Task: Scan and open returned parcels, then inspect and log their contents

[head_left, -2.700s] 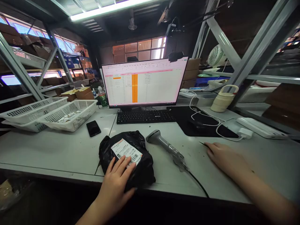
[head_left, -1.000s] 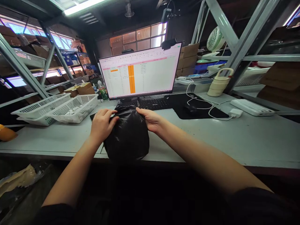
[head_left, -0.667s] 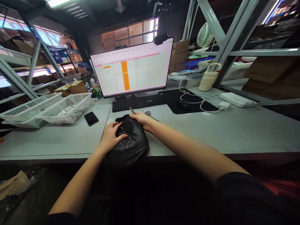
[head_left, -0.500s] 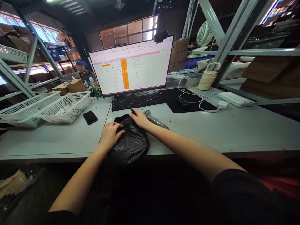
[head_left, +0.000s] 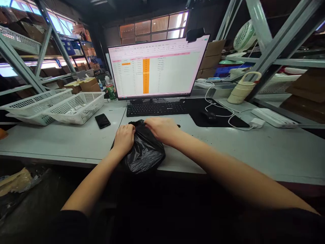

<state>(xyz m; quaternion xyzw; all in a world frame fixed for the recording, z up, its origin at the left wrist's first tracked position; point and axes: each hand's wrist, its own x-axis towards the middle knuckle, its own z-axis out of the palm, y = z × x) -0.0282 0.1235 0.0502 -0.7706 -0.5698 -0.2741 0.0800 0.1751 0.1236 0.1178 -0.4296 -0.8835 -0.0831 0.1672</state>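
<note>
A shiny black plastic bag (head_left: 146,154) lies bunched at the front edge of the desk, its lower part hanging slightly over. My left hand (head_left: 125,138) is closed on the bag's gathered top on the left side. At the upper right of the same gathered top, my right hand (head_left: 162,129) has its fingers bent in and pressed on the plastic; its fingertips are partly hidden. A small dark tip of an object (head_left: 179,126) shows just beyond my right wrist, the rest of it covered. What the bag contains is hidden.
Behind the bag stand a keyboard (head_left: 156,109) and a monitor (head_left: 157,71) with a spreadsheet. White baskets (head_left: 87,117) and a phone (head_left: 102,121) are on the left. A mouse (head_left: 210,115), white cables, a white power strip (head_left: 274,117) and a cream container (head_left: 242,91) are right.
My right hand has let go of the dark pen-like tool and closed on the bag's top. My left fingers have curled in tighter. The view has shifted, and the grey scanner is now mostly covered.
</note>
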